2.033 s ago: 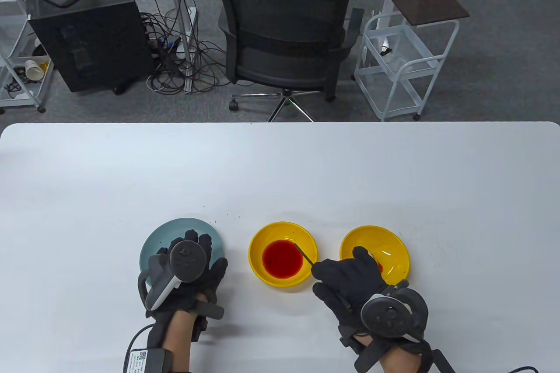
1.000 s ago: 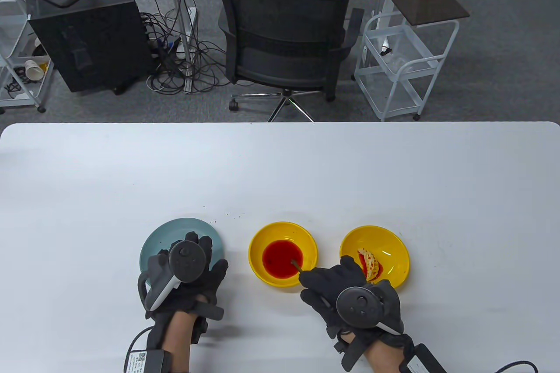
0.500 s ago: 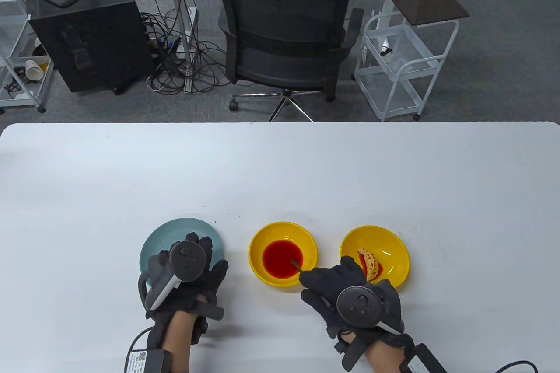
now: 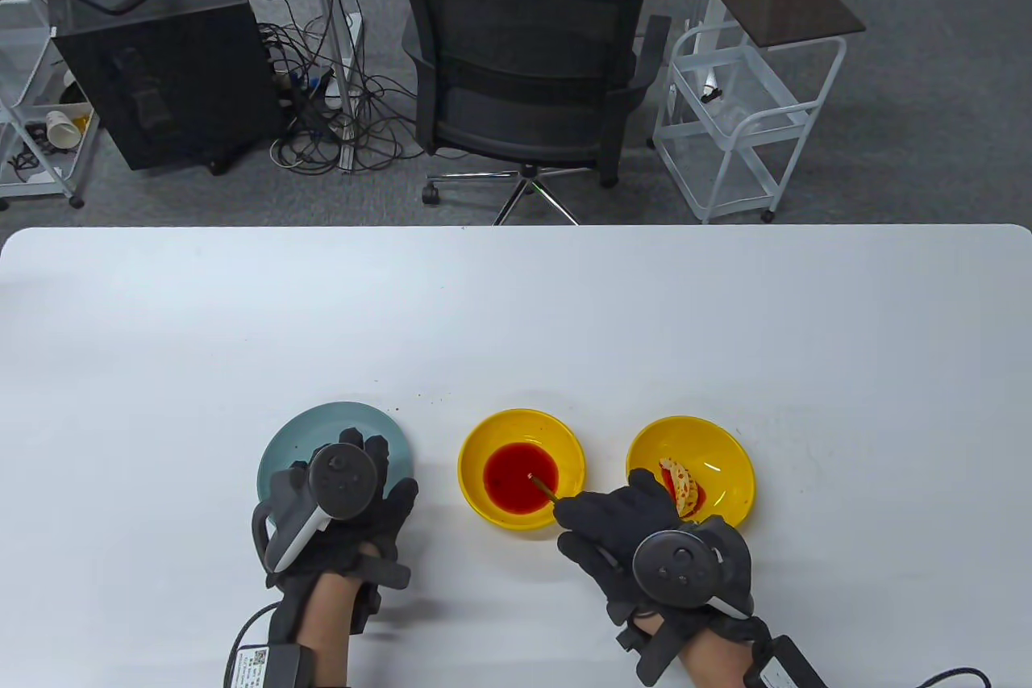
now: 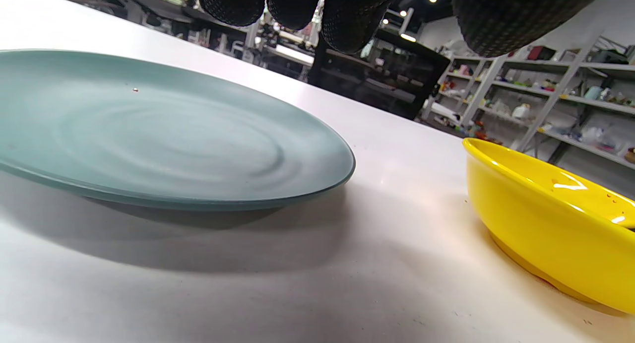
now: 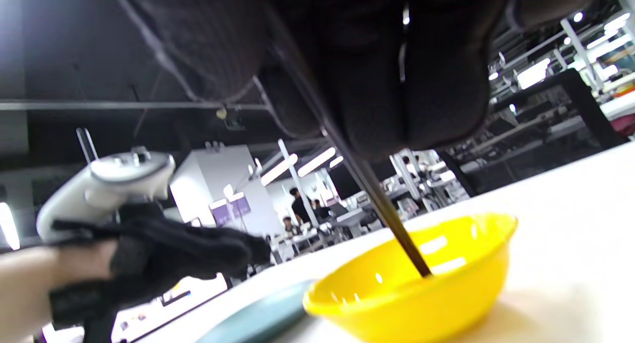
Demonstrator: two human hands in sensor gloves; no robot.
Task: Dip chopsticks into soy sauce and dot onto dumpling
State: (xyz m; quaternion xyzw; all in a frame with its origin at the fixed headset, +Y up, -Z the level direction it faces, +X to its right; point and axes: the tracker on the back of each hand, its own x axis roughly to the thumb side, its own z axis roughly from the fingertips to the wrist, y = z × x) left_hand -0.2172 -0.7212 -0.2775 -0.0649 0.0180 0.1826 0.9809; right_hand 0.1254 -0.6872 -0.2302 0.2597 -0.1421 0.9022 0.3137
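Fingers (image 4: 582, 510) and chopsticks (image 4: 543, 487) barely shifted, tips still in sauce (image 4: 516, 474)

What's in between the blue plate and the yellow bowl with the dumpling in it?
In the table view, the yellow bowl of red sauce sits between the blue plate and the dumpling bowl, with the chopsticks dipping into it.

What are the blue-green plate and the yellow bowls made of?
The blue-green plate looks like matte glazed ceramic or frosted glass: soft sheen, faint rings. The yellow sauce bowl and dumpling bowl look like glossy plastic or melamine, with sharp highlights. Uncertain.
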